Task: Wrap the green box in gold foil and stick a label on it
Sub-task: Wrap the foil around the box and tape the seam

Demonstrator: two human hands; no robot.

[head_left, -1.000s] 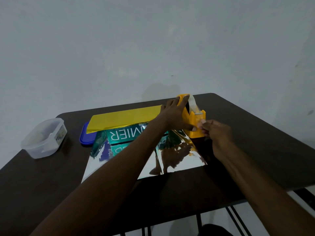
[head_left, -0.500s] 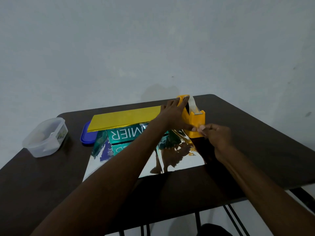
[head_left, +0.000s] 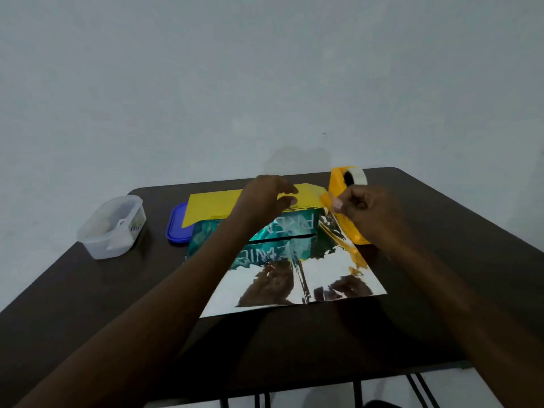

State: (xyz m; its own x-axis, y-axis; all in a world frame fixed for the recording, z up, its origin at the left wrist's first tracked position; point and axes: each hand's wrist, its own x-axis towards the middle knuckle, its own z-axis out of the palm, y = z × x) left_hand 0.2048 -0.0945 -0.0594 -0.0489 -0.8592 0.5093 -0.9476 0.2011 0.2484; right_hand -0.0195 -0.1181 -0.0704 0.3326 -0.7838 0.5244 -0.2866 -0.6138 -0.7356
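Note:
The green box (head_left: 294, 228) lies on the shiny side of the gold foil sheet (head_left: 297, 285). A gold flap of that foil (head_left: 212, 207) is folded over the box top. My left hand (head_left: 269, 192) rests on the right end of this flap, fingers loosely bent, holding nothing. My right hand (head_left: 368, 209) is curled just right of the box and pinches what looks like a short piece of clear tape at its fingertips. Behind it stands the yellow tape dispenser (head_left: 337, 184) with its white tape roll (head_left: 356, 176).
A clear plastic tub (head_left: 112, 228) stands at the far left of the dark table (head_left: 88, 290). A blue lid (head_left: 176, 228) lies between the tub and the box. A pale wall rises behind the table's far edge.
My left hand has let go of the dispenser and moved left onto the gold flap. My right hand has pulled back from the cutter, fingertips still pinched.

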